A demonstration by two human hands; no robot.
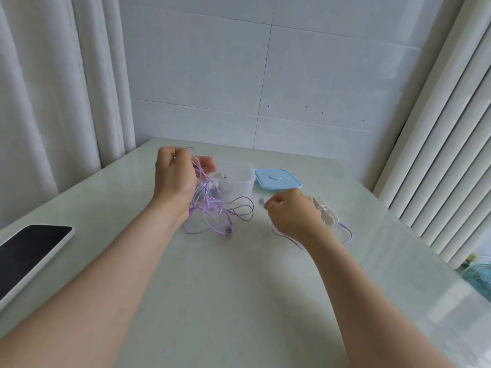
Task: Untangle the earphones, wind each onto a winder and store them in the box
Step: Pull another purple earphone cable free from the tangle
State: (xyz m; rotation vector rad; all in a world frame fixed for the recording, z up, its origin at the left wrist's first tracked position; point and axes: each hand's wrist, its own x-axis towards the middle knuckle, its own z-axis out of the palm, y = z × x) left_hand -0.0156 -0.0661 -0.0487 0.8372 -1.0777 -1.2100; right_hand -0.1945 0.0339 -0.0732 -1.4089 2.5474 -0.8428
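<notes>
Loosely tangled earphones (212, 209) in left hand (175, 176)

Bright soft daylight, faint shadows, mild glare on table (239, 301), wide-angle bending at edges

The left hand (175, 176) covers the near left corner of the clear box (239, 187). Its fingers (206, 163) are mostly hidden behind the palm where they grip the purple earphone tangle (212, 211). Whatever sits inside the box is a pale blur. The right hand (292, 213) hides part of the white winders (329, 215) and the stem of the earbud (261, 201) it pinches. A dark-screened device (32, 253) is cut off by the left edge.
</notes>
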